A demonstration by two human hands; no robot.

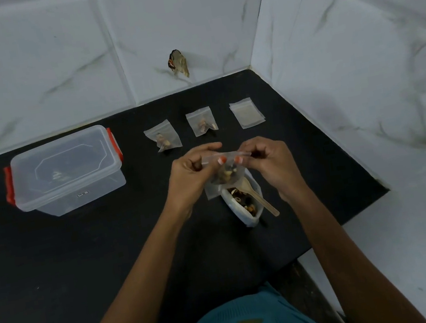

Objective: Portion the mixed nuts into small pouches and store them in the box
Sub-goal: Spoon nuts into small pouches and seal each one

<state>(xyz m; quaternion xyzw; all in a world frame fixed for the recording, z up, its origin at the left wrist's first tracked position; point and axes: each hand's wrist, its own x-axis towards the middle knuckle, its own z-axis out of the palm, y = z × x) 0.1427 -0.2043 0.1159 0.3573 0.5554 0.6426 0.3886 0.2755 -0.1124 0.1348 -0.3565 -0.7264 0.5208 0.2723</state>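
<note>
Head view gives me the left hand (191,172) and right hand (269,158) each pinching one end of the top strip of a small clear pouch (229,156), held up off the black surface (83,263) with nuts (226,174) sitting in its bottom. Right beneath it lies an open bag (241,212) of mixed nuts, a wooden spoon (261,199) resting in it with the handle pointing near-right. Beyond the hands, two filled pouches (163,139) lie side by side, and a stack of empty pouches (247,113) lies to their right. Well to the left stands the clear box (67,172), lid on, with red clips at both ends
</note>
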